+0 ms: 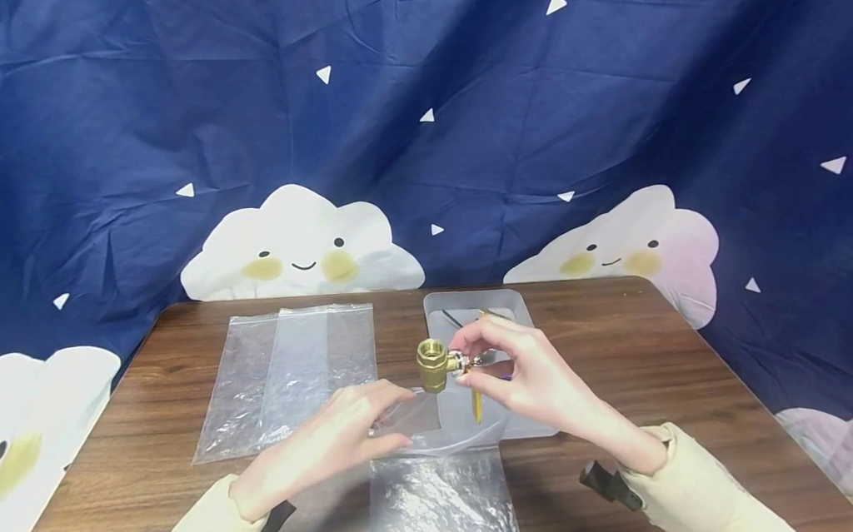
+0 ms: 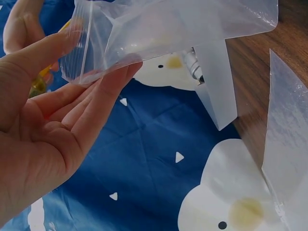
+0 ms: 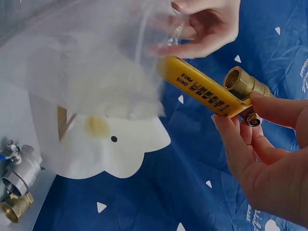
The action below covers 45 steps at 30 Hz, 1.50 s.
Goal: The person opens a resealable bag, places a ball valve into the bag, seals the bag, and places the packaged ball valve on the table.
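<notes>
My right hand (image 1: 528,366) pinches a brass ball valve (image 1: 433,367) near its lever joint. The valve's yellow lever handle (image 3: 204,88) bears black print and points toward the bag in the right wrist view. My left hand (image 1: 327,437) holds a clear zip bag (image 2: 159,31) at its mouth, thumb on one side and fingers on the other. The bag (image 3: 101,57) hangs between the hands, its mouth facing the valve. In the head view, the transparent bag's outline is hard to make out over the tray.
A translucent plastic tray (image 1: 474,296) stands behind the hands; a silver valve (image 3: 24,171) and a brass valve (image 3: 17,207) lie in it. Flat clear bags (image 1: 313,358) lie on the wooden table (image 1: 133,456) at left. Another clear bag (image 1: 446,515) lies in front.
</notes>
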{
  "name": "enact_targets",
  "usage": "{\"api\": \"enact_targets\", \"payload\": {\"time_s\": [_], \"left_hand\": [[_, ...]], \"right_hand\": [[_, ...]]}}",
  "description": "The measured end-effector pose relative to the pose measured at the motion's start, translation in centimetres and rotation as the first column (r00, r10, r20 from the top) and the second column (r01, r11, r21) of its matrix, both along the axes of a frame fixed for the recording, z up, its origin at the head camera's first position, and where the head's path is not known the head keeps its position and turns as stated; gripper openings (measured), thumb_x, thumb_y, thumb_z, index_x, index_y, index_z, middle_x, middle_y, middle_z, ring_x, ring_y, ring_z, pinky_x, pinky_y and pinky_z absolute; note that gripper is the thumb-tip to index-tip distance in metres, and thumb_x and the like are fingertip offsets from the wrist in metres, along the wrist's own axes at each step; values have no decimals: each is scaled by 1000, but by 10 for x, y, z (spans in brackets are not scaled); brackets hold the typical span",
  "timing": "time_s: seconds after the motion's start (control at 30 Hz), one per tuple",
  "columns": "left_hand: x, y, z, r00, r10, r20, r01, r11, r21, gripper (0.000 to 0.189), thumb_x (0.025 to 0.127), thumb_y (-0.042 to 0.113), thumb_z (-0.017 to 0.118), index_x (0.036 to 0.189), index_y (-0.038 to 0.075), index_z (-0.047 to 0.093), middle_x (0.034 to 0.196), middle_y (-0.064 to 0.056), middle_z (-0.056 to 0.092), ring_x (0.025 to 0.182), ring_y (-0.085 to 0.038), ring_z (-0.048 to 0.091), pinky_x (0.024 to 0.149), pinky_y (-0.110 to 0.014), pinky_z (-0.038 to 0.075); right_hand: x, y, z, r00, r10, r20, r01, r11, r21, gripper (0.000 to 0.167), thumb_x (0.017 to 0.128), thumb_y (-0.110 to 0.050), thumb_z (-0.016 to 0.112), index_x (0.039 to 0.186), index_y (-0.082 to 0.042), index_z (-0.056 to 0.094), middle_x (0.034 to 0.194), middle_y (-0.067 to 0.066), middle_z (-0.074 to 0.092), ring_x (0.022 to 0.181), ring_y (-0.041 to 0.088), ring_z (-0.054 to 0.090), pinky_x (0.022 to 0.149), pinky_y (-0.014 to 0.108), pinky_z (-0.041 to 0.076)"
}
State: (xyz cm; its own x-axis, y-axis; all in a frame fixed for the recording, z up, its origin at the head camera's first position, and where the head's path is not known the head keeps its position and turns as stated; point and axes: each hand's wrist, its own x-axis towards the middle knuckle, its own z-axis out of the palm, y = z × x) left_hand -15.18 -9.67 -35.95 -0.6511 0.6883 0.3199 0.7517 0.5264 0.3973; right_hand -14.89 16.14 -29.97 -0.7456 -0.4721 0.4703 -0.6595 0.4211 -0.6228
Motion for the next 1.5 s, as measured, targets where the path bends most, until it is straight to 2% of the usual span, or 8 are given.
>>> {"api": "enact_targets", "payload": {"time_s": [0.33,0.73,0.97,1.2,1.37,1.5], "left_hand": [[-1,0,2,1000,-20,-13,20,999,30,42,83,23,79,119,7,66,115,-4,73,82,-12,70,76,-21,57],[-3,-4,2,999,-30,-14,31,999,33,39,84,21,78,118,6,66,112,-6,73,80,-13,70,75,-22,57],[-3,-3,5,999,-30,29,29,999,36,41,84,22,78,120,9,66,113,-3,73,82,-15,72,79,-23,58],[-3,-2,5,997,-35,67,31,998,58,40,83,19,78,120,8,65,113,-5,73,81,-17,74,78,-19,58],[-3,-2,5,995,-42,87,36,997,70,43,84,19,78,123,8,65,117,-5,72,82,-14,73,78,-18,58],[-3,-2,5,997,-33,69,28,997,74,44,83,19,79,122,7,65,114,-5,73,82,-9,71,76,-15,57]], "right_hand": [[1,-5,-12,1000,18,-9,-17,999,45,31,76,3,81,99,-10,65,95,1,65,89,12,65,73,19,60],[1,-5,-21,997,58,-47,-52,993,110,26,79,2,78,99,-9,64,95,0,66,90,13,69,75,21,60],[3,-6,-25,991,120,-61,-109,981,159,28,81,6,74,103,-4,61,98,4,66,93,17,68,78,17,59],[7,-8,-27,974,151,-170,-101,958,268,27,83,3,74,105,-4,59,97,3,67,88,11,68,76,13,57],[11,-11,-28,933,140,-332,-6,927,374,29,82,-1,75,104,-9,59,96,-3,65,81,4,59,73,16,53],[14,-13,-30,906,130,-402,52,910,411,31,80,0,77,104,-10,59,95,-4,65,83,5,59,74,21,54]]}}
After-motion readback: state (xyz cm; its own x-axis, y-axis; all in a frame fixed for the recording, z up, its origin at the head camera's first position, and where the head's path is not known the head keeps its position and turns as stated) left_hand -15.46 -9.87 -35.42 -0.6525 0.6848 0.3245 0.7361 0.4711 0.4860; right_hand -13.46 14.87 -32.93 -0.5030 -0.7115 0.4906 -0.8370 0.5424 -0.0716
